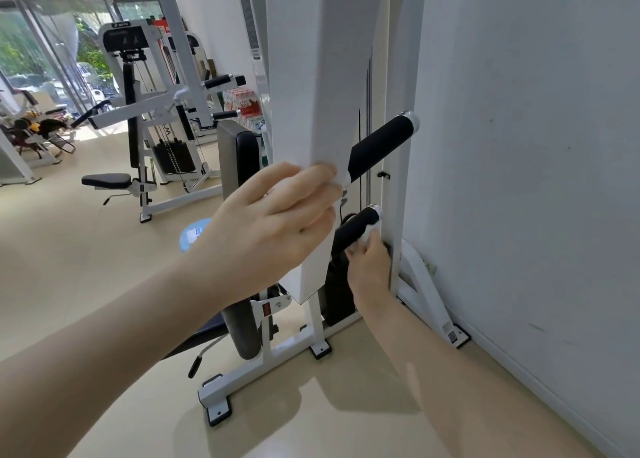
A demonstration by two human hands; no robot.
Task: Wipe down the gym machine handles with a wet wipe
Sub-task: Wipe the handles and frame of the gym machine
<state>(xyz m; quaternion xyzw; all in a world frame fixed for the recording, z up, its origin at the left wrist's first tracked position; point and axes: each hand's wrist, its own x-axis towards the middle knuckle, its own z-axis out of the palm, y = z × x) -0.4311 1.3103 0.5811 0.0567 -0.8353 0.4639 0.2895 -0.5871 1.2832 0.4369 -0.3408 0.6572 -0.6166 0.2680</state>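
While the left hand [273,222] rests on the big white arm [311,111] of the gym machine, its fingers curl round the edge of that arm and hold it. Lower down and to the right, the right hand [369,267] reaches up to the lower handle [356,227]. This handle is black with a shiny silver cap at its end. The right hand's fingers are bent and pinch a small white wet wipe [367,236], which is pressed against the underside of the lower handle near the cap. The wipe is mostly hidden by the fingers. Above it, the upper handle [379,147] sticks out the same way, black with a silver cap, and nothing touches it. Both handles are close to the white wall [519,145] on the right. The machine stands on a pale floor [86,249]. More white gym machines [145,111] stand far back by the windows.
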